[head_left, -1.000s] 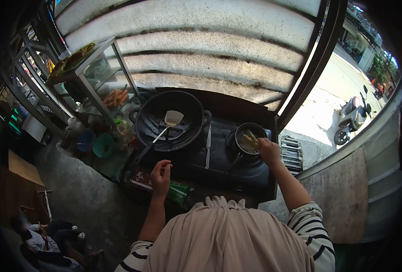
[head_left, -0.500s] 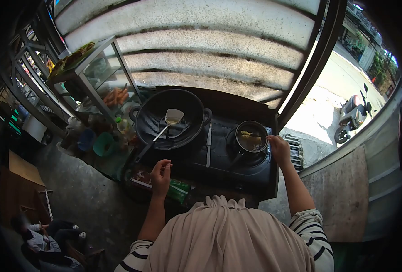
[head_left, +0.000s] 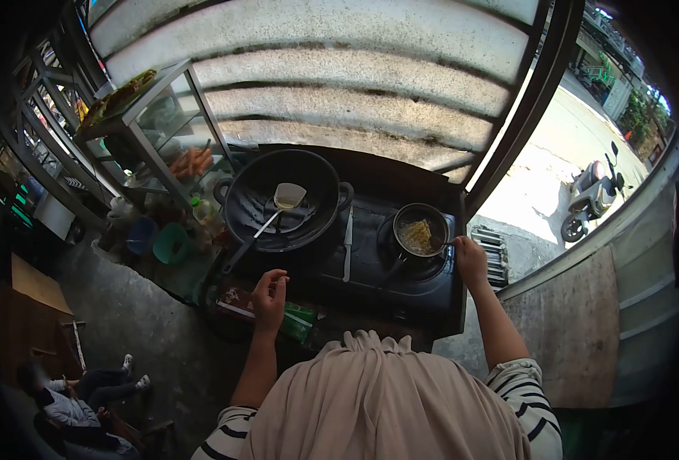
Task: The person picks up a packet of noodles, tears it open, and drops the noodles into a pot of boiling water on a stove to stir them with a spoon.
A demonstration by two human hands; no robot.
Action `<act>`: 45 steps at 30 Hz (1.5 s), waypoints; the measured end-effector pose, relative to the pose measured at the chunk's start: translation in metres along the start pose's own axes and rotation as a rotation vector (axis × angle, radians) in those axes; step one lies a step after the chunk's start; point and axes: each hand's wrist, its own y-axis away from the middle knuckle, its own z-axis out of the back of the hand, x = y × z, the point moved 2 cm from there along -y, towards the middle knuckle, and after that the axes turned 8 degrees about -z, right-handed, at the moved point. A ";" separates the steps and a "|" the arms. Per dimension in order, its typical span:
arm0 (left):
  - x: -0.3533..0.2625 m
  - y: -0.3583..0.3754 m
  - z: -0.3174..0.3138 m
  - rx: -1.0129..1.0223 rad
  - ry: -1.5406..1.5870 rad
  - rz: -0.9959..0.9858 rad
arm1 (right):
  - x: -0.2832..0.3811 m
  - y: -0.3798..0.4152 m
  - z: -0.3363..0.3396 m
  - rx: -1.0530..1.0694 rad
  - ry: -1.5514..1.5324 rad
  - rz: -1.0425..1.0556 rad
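A small dark pan (head_left: 398,263) sits on the right burner, with yellow noodle-like food (head_left: 416,234) in bubbling liquid. My right hand (head_left: 471,259) is closed at the pan's right rim around the end of a thin utensil that reaches into the food. My left hand (head_left: 270,293) hovers near the stove's front edge, its fingers curled together; anything inside them is too small to make out. On the left burner stands a large black wok (head_left: 240,195), where a ladle (head_left: 288,198) rests. A knife (head_left: 348,247) lies between wok and pan.
A glass case (head_left: 155,134) with orange food stands at the back left. Below it are a green bowl (head_left: 172,243), a blue bowl (head_left: 142,235) and a bottle (head_left: 202,209). Packets (head_left: 300,320) lie by the front edge. A person (head_left: 75,406) sits at lower left.
My right hand has shifted slightly down beside the pan. The food in the pan has moved and now looks bunched up, with more froth around it. My left hand is nearly unchanged.
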 end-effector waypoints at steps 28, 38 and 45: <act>0.006 -0.006 0.004 0.000 0.002 -0.011 | -0.004 -0.047 -0.025 0.008 0.071 -0.110; 0.006 -0.003 0.007 -0.007 0.004 0.074 | -0.033 -0.046 -0.030 0.069 -0.343 -0.488; 0.011 -0.005 -0.003 0.012 0.018 0.029 | 0.015 -0.016 -0.030 0.048 -0.240 -0.037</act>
